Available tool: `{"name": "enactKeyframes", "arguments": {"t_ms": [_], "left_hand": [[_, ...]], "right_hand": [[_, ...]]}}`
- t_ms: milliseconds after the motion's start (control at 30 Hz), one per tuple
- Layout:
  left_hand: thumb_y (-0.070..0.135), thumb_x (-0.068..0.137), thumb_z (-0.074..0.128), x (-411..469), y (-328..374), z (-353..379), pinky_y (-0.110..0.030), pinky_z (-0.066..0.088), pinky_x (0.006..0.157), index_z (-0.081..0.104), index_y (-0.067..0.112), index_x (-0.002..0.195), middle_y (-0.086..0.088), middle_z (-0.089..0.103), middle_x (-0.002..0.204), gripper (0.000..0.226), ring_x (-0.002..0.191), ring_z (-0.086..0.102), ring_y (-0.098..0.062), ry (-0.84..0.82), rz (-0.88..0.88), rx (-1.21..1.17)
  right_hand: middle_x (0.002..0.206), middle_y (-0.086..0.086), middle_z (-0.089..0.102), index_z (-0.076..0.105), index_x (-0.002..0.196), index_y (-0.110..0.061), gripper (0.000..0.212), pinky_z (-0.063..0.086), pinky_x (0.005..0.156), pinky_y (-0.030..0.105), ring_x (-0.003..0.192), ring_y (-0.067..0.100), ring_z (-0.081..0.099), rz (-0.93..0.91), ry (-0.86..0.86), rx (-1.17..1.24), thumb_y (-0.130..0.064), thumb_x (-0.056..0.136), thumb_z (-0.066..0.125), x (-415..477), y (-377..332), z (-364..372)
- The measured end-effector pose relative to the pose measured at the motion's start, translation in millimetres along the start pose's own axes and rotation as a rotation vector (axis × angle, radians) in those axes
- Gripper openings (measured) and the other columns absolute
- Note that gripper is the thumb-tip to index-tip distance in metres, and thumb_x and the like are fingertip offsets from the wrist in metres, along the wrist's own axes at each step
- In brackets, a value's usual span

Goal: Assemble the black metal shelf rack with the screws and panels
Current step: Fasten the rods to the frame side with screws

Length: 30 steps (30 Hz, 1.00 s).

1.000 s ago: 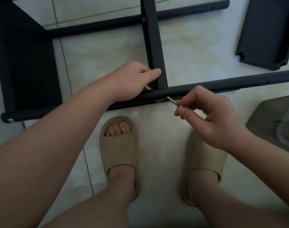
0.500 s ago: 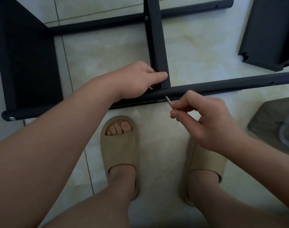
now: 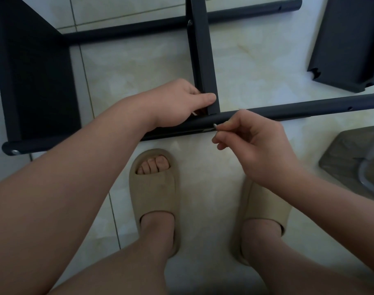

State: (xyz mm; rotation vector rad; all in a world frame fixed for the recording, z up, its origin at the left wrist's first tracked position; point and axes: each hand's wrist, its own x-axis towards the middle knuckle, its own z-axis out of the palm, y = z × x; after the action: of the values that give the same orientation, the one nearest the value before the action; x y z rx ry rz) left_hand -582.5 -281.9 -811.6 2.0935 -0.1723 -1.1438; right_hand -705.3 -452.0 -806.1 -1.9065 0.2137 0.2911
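Note:
A black shelf rack lies on its side on the tiled floor. Its near pole (image 3: 298, 108) runs left to right; a far pole (image 3: 241, 12) runs parallel above. A narrow black panel (image 3: 203, 60) stands edge-on between them, and a wider panel (image 3: 33, 77) is fixed at the left end. My left hand (image 3: 181, 103) grips the narrow panel's lower end where it meets the near pole. My right hand (image 3: 254, 141) pinches a small silver screw (image 3: 215, 125), its tip touching the near pole just right of that joint.
A loose black panel (image 3: 347, 43) lies at the upper right. A grey plastic bag (image 3: 352, 158) with something round in it sits at the right edge. My two feet in beige slides (image 3: 154, 199) stand just below the near pole.
My right hand has carried the screw up and to the left until its tip meets the near pole. My left hand has stayed on the narrow panel's end.

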Motion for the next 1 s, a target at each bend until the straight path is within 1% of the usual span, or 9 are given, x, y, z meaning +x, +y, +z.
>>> {"name": "enactKeyframes", "arguments": {"t_ms": [100, 300, 467, 533, 600, 667, 800, 900, 1000], "left_hand": [[0.052, 0.097, 0.054, 0, 0, -1, -0.025, 0.041, 0.069, 0.070, 0.027, 0.072, 0.015, 0.066, 0.069, 0.038, 0.071, 0.060, -0.004, 0.006, 0.000, 0.002], [0.051, 0.097, 0.054, -1, 1, -1, -0.026, 0.038, 0.066, 0.065, 0.026, 0.068, 0.013, 0.060, 0.065, 0.039, 0.065, 0.054, -0.006, 0.006, 0.004, 0.006], [0.053, 0.097, 0.053, -2, 3, -2, -0.028, 0.042, 0.072, 0.070, 0.025, 0.079, 0.005, 0.068, 0.080, 0.038, 0.076, 0.060, -0.011, -0.007, -0.001, 0.016], [0.054, 0.097, 0.053, -3, 4, -2, -0.030, 0.044, 0.075, 0.071, 0.024, 0.079, 0.003, 0.069, 0.083, 0.038, 0.079, 0.061, -0.013, -0.005, -0.005, 0.020], [0.053, 0.096, 0.054, -5, 5, -2, -0.038, 0.049, 0.079, 0.072, 0.018, 0.081, -0.005, 0.068, 0.083, 0.042, 0.079, 0.061, -0.020, 0.000, 0.001, 0.023], [0.051, 0.096, 0.055, -7, 7, -3, -0.048, 0.052, 0.090, 0.072, 0.010, 0.091, -0.016, 0.071, 0.093, 0.045, 0.090, 0.065, -0.032, 0.012, 0.013, 0.025], [0.050, 0.096, 0.058, -7, 9, -5, -0.052, 0.051, 0.096, 0.072, 0.010, 0.097, -0.013, 0.073, 0.100, 0.042, 0.099, 0.067, -0.032, 0.007, 0.019, 0.011], [0.051, 0.095, 0.058, -6, 7, -5, -0.054, 0.050, 0.097, 0.073, 0.010, 0.098, -0.015, 0.073, 0.102, 0.043, 0.101, 0.067, -0.034, 0.004, 0.004, 0.002], [0.049, 0.094, 0.060, -6, 7, -4, -0.052, 0.051, 0.096, 0.072, 0.012, 0.093, -0.013, 0.074, 0.098, 0.039, 0.097, 0.068, -0.032, 0.031, -0.004, -0.008]], "right_hand": [[0.080, -0.004, 0.075, 0.064, 0.085, -0.015, 0.015, 0.060, 0.078, 0.040, 0.073, 0.014, 0.074, 0.051, 0.005, 0.055, -0.004, 0.092, 0.072, 2, -4, 4], [0.078, -0.013, 0.072, 0.064, 0.086, -0.013, 0.014, 0.057, 0.072, 0.028, 0.073, 0.005, 0.072, -0.064, 0.005, -0.157, -0.003, 0.093, 0.070, 2, -8, 4], [0.075, 0.000, 0.075, 0.060, 0.078, -0.018, 0.024, 0.062, 0.073, 0.040, 0.065, 0.015, 0.074, 0.141, 0.040, 0.106, -0.001, 0.093, 0.068, 7, -10, 9], [0.074, -0.002, 0.075, 0.059, 0.077, -0.019, 0.024, 0.063, 0.069, 0.041, 0.063, 0.015, 0.073, 0.162, 0.048, 0.091, -0.003, 0.093, 0.069, 9, -13, 9], [0.074, -0.008, 0.075, 0.058, 0.078, -0.022, 0.024, 0.061, 0.066, 0.042, 0.061, 0.011, 0.072, 0.170, 0.038, -0.027, -0.011, 0.093, 0.071, 11, -15, 7], [0.072, -0.011, 0.074, 0.055, 0.077, -0.026, 0.024, 0.060, 0.065, 0.043, 0.062, 0.011, 0.070, 0.152, 0.025, -0.232, -0.021, 0.092, 0.073, 14, -19, 4], [0.070, -0.006, 0.066, 0.048, 0.080, -0.026, 0.032, 0.050, 0.063, 0.038, 0.072, 0.025, 0.062, -0.007, 0.035, -0.721, -0.044, 0.087, 0.073, 23, -28, -4], [0.069, -0.005, 0.061, 0.050, 0.083, -0.024, 0.035, 0.041, 0.058, 0.034, 0.068, 0.029, 0.059, -0.113, 0.034, -0.800, -0.050, 0.084, 0.073, 26, -30, -12], [0.071, -0.008, 0.058, 0.055, 0.087, -0.019, 0.035, 0.045, 0.058, 0.037, 0.067, 0.029, 0.059, -0.208, -0.014, -0.797, -0.048, 0.085, 0.074, 23, -29, -15]]}}
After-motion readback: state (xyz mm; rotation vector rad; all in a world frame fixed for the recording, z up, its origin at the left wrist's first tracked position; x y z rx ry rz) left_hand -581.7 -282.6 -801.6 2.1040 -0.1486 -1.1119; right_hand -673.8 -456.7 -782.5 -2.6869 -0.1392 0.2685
